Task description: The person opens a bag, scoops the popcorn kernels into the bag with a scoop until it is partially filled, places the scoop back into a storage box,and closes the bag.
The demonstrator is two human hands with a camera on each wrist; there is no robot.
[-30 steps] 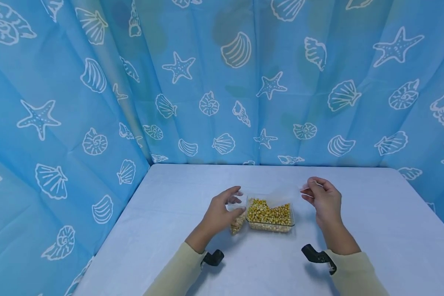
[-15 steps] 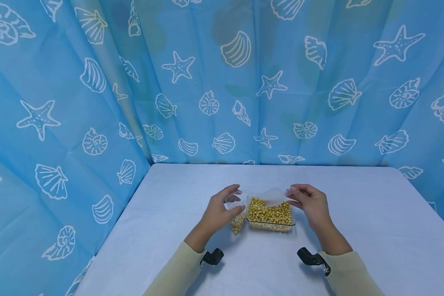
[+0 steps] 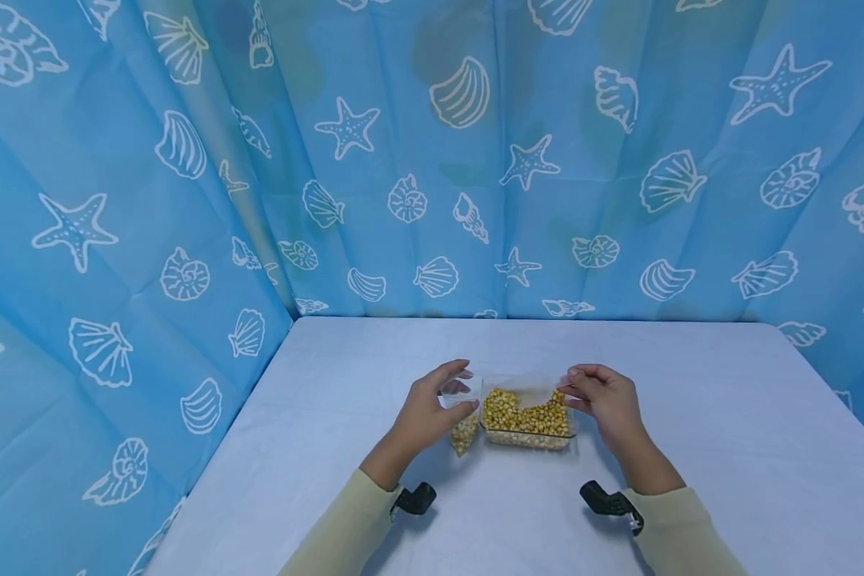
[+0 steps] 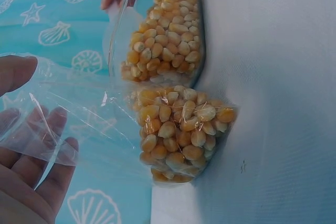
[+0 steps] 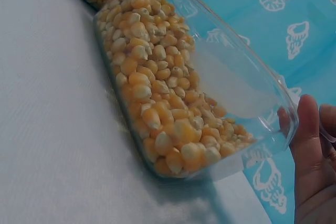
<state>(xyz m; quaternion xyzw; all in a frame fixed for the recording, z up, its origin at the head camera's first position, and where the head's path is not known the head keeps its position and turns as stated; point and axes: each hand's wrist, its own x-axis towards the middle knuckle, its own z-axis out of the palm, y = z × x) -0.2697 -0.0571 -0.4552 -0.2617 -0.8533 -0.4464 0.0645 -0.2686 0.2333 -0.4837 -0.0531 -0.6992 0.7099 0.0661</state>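
Observation:
A clear rectangular container [image 3: 529, 434] of yellow corn kernels [image 5: 152, 77] stands on the table. Against its left end is a clear plastic bag [image 4: 100, 119], upright, with corn kernels in its bottom. My left hand [image 3: 419, 416] holds the bag's upper part, fingers spread apart and seen through the film in the left wrist view. At the container's right end, my right hand [image 3: 605, 400] pinches a thin translucent whitish piece [image 5: 231, 85], which lies over the kernels inside; its full shape is hard to make out. Part of the right hand is cut off in its wrist view.
A white cloth covers the table [image 3: 691, 384]. Behind and to the left hangs a blue curtain [image 3: 403, 120] with white shells and starfish. A black wrist mount [image 3: 416, 499] sits on the left cuff, and another mount [image 3: 606, 498] on the right.
My right hand has moved left to the container's right end and slightly down, bringing the translucent piece lower among the kernels. The left hand and the bag have stayed nearly still.

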